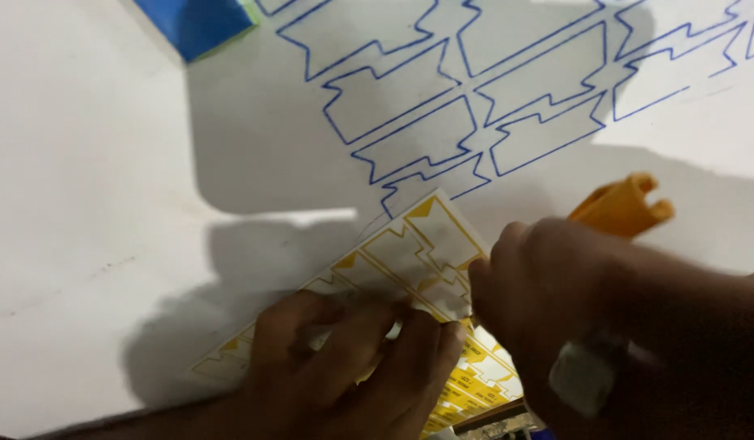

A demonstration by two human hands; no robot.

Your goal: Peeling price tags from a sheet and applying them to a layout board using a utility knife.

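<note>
Two hands work on a yellow-outlined sticker sheet (410, 253) lying on the white desk (83, 204). Left hand (352, 367) presses flat on the sheet, fingers spread, gripping nothing. Right hand (556, 301) is clenched around an orange-handled cutter (626, 208) at the sheet's edge. Judgement: keep the sheet pinned firmly and steady. Blue-outlined shapes (475, 106) lie beyond.

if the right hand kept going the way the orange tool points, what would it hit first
Probably nothing solid: the right hand aims its orange tool up and right over the white surface, toward the blue outlines. Height above the surface is unclear.
</note>
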